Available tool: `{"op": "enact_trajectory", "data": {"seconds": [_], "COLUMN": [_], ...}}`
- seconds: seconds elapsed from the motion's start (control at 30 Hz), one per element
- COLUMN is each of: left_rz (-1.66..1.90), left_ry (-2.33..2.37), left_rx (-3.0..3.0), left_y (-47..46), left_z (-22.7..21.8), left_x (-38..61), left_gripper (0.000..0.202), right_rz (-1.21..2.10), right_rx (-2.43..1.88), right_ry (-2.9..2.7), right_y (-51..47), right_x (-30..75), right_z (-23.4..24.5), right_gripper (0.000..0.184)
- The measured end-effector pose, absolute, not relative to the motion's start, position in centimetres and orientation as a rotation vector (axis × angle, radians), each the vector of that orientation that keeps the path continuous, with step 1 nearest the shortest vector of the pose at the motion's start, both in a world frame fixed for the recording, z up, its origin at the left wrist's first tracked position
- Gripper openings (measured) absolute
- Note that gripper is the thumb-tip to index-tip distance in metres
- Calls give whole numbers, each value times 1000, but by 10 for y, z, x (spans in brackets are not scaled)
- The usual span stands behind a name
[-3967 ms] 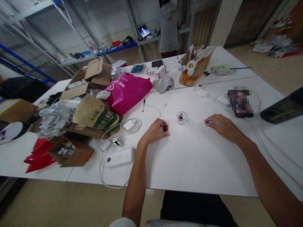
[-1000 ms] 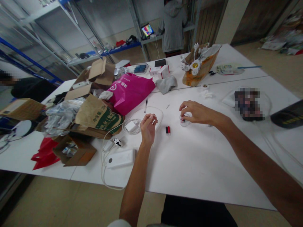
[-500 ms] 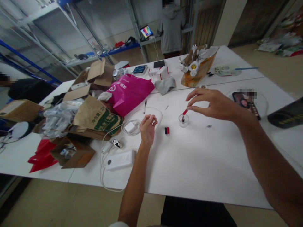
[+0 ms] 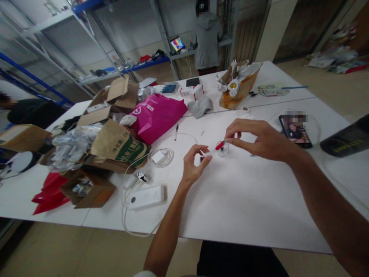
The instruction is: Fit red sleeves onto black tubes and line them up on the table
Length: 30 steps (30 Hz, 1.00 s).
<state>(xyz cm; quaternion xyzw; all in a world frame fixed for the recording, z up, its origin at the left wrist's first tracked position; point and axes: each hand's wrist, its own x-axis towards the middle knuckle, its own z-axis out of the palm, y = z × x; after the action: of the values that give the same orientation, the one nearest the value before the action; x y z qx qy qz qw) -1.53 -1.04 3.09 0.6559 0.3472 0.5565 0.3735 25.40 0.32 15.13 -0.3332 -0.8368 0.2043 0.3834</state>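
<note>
Pinched between the thumb and index finger of my right hand [image 4: 253,139] is a small red piece [image 4: 219,146], tilted, its lower end pointing left; its kind is too small to tell. Behind and below it stands a small clear cup [image 4: 223,151] with something dark inside. My left hand [image 4: 197,163] is raised just left of the red piece, thumb and index finger apart with a gap between them. A black-and-red item [image 4: 201,159] lies on the table, mostly hidden by the left fingers.
On the white table [image 4: 236,207] lie a power bank [image 4: 147,197], a coiled cable with a charger [image 4: 159,156], a pen [image 4: 176,132] and a phone [image 4: 295,130]. A pink bag [image 4: 158,115] and boxes crowd the left. A dark bottle [image 4: 346,138] stands right. Another person [image 4: 207,42] is at the back.
My left hand has moved right and opened its thumb and index finger. My right hand has turned the red piece from above the cup toward the left hand.
</note>
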Motion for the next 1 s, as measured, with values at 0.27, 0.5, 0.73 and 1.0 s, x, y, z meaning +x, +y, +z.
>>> {"op": "enact_trajectory", "data": {"seconds": [0.27,0.5,0.73,1.0], "left_rz": [1261,1153,1051,989], "left_ry": [933,914,924,896], "left_rx": [1890,1939,2004,2184], "left_y": [-33,-36,-34,-32], "left_z": [19,1,-10,-14], "left_x": [17,25,28,23], "left_gripper": [15,18,28,26], "right_rz": [868,1162,1245,1280], "right_rx": [-1027,-1113,-1121,-1110], "right_ry": [-1950,-1465,-1378,-1447], "right_y": [-37,-51,-51,-50], "right_x": [245,245,243,246], "right_z": [76,11,5,-5], "right_gripper": [22,38,45,43]}}
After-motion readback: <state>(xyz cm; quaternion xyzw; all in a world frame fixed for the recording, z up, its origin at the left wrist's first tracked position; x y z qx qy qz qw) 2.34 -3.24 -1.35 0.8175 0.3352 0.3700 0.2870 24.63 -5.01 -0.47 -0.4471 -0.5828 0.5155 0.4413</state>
